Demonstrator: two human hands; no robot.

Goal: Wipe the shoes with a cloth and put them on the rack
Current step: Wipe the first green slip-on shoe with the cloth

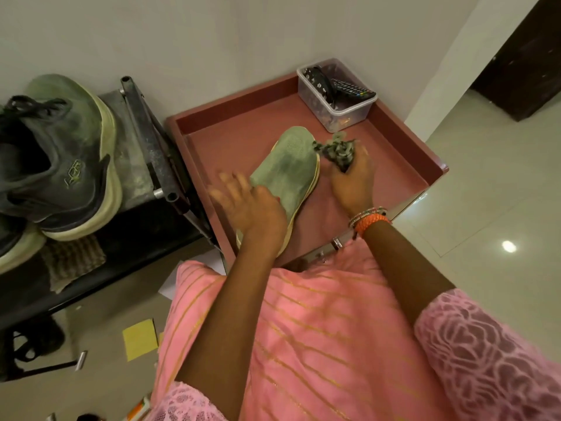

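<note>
Pink cloth of my dress (pixel 303 329) filled the view nearest me, with a lacy pink sleeve (pixel 491 354) off to the shoe's right. Beyond it lay the green shoe (pixel 288 168) on the reddish tabletop (pixel 394 165), toe pointing away from me, its pale sole edge showing along its right side. My left hand (pixel 246 205) rested on the near part of the shoe, over the heel end; it was blurred, the fingers (pixel 224 185) seemed spread and fairly straight, though I could not be sure of their hold. My right hand (pixel 352 180) sat just right of the shoe, fingers curled round a bunched grey-green patterned cloth (pixel 337 151), which touched the shoe's toe on its right edge. Orange and beaded bangles (pixel 368 218) circled that wrist.

Past the shoe, in the far corner of the raised-rimmed tabletop, stood a clear plastic box (pixel 343 117) holding a dark remote control (pixel 352 91) and some dark floral fabric. Left of the shoe stood the dark metal rack (pixel 145 141), touching the tabletop's edge. On its top shelf sat a second shoe (pixel 63 159), grey and green with black laces and a thick pale sole, and part of another sole showed below it at the rack's left edge. On the floor, near and left of the shoe, lay a yellow sheet (pixel 139 338).
</note>
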